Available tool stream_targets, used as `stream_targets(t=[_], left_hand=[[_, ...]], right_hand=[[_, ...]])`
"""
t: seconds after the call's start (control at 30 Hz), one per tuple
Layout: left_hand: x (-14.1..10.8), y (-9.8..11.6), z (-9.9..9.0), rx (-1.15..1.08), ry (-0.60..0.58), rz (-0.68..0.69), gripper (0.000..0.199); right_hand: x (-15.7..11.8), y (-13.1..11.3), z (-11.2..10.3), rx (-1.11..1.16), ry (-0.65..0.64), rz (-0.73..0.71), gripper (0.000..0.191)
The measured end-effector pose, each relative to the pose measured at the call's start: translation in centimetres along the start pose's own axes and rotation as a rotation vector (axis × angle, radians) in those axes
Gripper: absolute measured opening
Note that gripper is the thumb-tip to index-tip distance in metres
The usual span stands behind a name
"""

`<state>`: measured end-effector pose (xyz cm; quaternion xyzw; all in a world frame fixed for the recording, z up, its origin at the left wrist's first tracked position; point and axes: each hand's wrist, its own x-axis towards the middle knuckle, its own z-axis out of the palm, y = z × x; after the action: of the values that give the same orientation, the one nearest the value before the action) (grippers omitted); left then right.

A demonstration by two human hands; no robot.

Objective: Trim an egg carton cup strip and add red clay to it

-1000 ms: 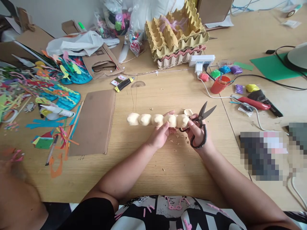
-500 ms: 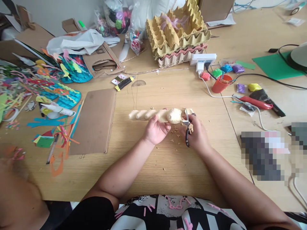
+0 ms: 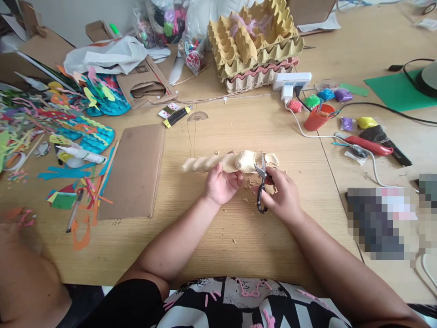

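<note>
My left hand (image 3: pixel 221 186) is closed around the underside of a pale egg carton strip (image 3: pixel 208 163), a row of several cups lying left to right above the table. Its rightmost cup (image 3: pixel 246 161) bulges upward. In my right hand (image 3: pixel 282 193) are black-handled scissors (image 3: pixel 261 182), their blades apart and pointing away from me, beside the right end of the strip. A pale carton scrap (image 3: pixel 272 159) shows just past the blades; whether it still joins the strip I cannot tell. Small carton trimmings (image 3: pixel 251 184) lie on the table between my hands.
Stacked egg trays (image 3: pixel 256 50) stand at the back, near a white power strip (image 3: pixel 292 81). An orange cup (image 3: pixel 319 117) and clay packets sit to the right. On the left are a cardboard sheet (image 3: pixel 131 173), paper scraps, glue bottles and another person's arm (image 3: pixel 30 273).
The scissors have shifted slightly left and their blades are spread wider. The carton scrap at the right end now sits farther from the end cup. My left hand keeps its grip.
</note>
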<state>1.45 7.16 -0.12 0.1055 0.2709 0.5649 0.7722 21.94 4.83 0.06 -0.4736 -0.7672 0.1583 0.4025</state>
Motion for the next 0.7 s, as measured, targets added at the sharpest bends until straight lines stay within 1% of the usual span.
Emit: stream_targets(t=[0.17,0.33,0.53,0.7], left_hand=[[0.05,-0.25,-0.2,0.087,-0.009,0.01,0.058],[0.05,-0.21,-0.29,0.111,-0.007,0.012,0.056],[0.0,-0.03,-0.26,0.08,-0.016,-0.028,0.059],[-0.1,-0.05,0.04,0.074,-0.015,-0.038,0.061]], right_hand=[[-0.03,-0.29,-0.13,-0.057,-0.033,0.005,0.032],[-0.09,-0.25,0.01,-0.079,-0.005,-0.008,0.032],[-0.24,0.29,0.19,-0.134,0.021,-0.07,0.033],[-0.18,0.09,-0.03,-0.249,0.017,-0.037,0.029]])
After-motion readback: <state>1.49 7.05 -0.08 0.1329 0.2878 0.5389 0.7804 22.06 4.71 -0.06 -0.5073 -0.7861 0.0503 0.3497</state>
